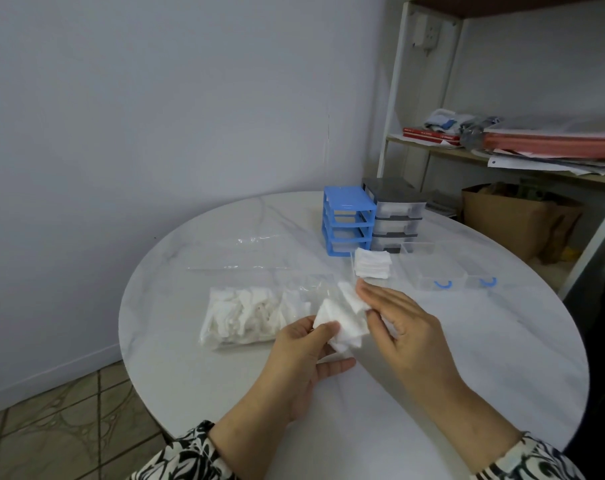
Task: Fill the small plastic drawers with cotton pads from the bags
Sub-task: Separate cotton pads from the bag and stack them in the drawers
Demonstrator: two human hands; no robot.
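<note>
Above the table's middle, my left hand (304, 355) and my right hand (401, 323) together hold a bunch of white cotton pads (342, 320). The left thumb and fingers pinch the bunch from below. The right fingers lie along its right side, one of them curled under it. Left of the hands lies a clear bag of cotton pads (249, 315). Just beyond the hands stands a clear drawer filled with stacked pads (373, 264). Two empty clear drawers with blue handles (443, 268) lie to its right.
At the far side of the round white table (502, 358) stand a blue drawer frame (348, 220) with open slots and a grey drawer unit (394, 216). An empty clear bag (245, 252) lies flat behind the full one. A cluttered shelf stands at the right.
</note>
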